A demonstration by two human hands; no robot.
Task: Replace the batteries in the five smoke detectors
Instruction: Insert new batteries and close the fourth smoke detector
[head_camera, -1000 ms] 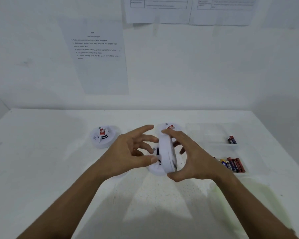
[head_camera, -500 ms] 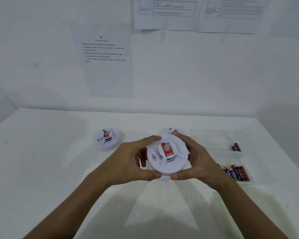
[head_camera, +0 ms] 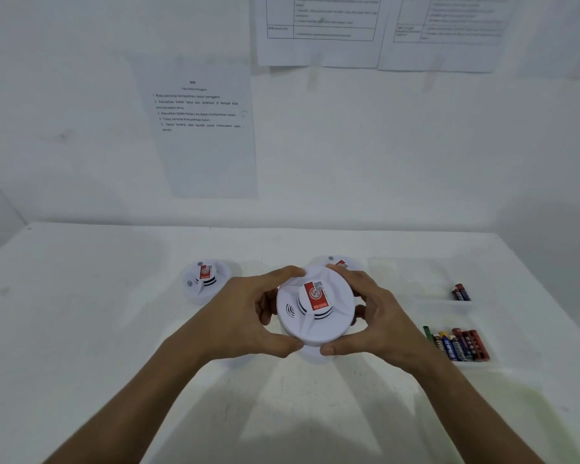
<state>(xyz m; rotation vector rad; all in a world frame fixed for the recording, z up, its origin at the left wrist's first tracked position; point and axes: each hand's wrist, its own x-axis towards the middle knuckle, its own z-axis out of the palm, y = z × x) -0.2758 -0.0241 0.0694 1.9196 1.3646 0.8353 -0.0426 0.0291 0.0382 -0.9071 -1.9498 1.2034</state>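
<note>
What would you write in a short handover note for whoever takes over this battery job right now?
Left hand and right hand both grip one smoke detector by its rim, face up, above the table. A second detector lies at left; a third peeks out behind. Batteries: a row at right, a few further back. How many are done can't be told; only three of five show.

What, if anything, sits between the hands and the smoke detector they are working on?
Nothing visible does. The left hand and the right hand both grip the rim of the white smoke detector directly, thumbs at its near edge, fingers curled over its far edge. Its red-labelled face points toward the camera.
</note>
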